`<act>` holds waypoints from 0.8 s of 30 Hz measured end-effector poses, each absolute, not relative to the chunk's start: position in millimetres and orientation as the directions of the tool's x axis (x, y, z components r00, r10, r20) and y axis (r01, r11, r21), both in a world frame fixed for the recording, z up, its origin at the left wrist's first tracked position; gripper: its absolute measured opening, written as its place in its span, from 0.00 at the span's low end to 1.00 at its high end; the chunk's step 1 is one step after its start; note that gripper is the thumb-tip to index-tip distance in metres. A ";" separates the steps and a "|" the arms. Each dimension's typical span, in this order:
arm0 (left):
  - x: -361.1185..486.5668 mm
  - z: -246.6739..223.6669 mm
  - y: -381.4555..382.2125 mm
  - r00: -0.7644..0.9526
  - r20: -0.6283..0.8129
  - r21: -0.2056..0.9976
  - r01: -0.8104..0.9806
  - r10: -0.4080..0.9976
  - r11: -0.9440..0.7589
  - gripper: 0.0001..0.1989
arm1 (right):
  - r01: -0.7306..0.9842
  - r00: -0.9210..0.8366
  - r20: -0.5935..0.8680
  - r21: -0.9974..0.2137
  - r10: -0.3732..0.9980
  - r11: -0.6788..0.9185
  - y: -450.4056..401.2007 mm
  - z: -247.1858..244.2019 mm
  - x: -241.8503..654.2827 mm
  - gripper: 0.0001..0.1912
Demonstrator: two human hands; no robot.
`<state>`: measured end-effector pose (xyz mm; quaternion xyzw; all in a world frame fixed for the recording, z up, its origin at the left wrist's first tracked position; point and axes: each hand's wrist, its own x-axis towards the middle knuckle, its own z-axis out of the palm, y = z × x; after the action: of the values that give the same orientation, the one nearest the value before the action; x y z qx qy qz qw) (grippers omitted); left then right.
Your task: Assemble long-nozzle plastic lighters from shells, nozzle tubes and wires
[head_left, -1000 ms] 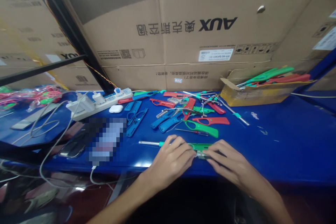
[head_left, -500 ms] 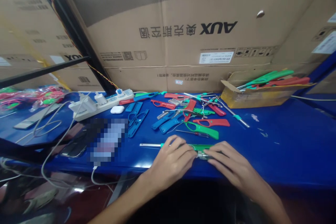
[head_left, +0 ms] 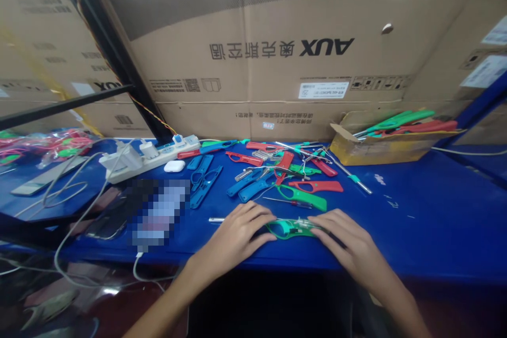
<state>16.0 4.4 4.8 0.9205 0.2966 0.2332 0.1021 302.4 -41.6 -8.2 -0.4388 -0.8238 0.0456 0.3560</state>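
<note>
Near the front edge of the blue table I hold a long-nosed lighter (head_left: 295, 229) lengthwise between both hands. Its green handle lies opened up, with a turquoise trigger and clear inner parts showing. My left hand (head_left: 243, 232) grips the nozzle end, and the silver tube (head_left: 216, 219) sticks out to its left. At the other end, the fingers of my right hand (head_left: 344, 235) are closed on the handle's clear part. Just beyond lie a screwdriver (head_left: 289, 202) and a green handle shell (head_left: 307, 198).
Red handle shells (head_left: 317, 186) and blue handle shells (head_left: 206, 187) lie scattered farther back. A cardboard box (head_left: 380, 153) of lighters stands back right. Leftward are a power strip (head_left: 158, 161), a white earphone case (head_left: 174, 166), phones and cables. Large cartons (head_left: 277, 10) wall the back.
The green handle has turned so its open inside and trigger show. My left hand has shifted left from the handle's middle towards the nozzle end; my right hand stays at the other end.
</note>
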 end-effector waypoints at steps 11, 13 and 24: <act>19.6 6.2 3.5 0.654 0.388 0.393 0.520 0.650 -0.758 0.11 | 0.725 -0.367 0.517 -0.362 0.773 0.586 -40.6 -7.5 300.6 0.12; 20.3 5.3 3.9 0.663 0.377 0.394 0.518 0.647 -0.759 0.10 | 0.723 -0.368 0.523 -0.359 0.768 0.591 -40.4 -7.2 300.4 0.12; 20.5 8.3 5.1 0.689 0.317 0.435 0.505 0.651 -0.746 0.07 | 0.737 -0.365 0.535 -0.335 0.762 0.588 -39.6 -6.5 298.0 0.11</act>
<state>20.5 5.1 8.3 0.9052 0.3193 0.2312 0.1586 298.0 -39.6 -6.5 -0.4537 -0.8258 0.0191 0.3345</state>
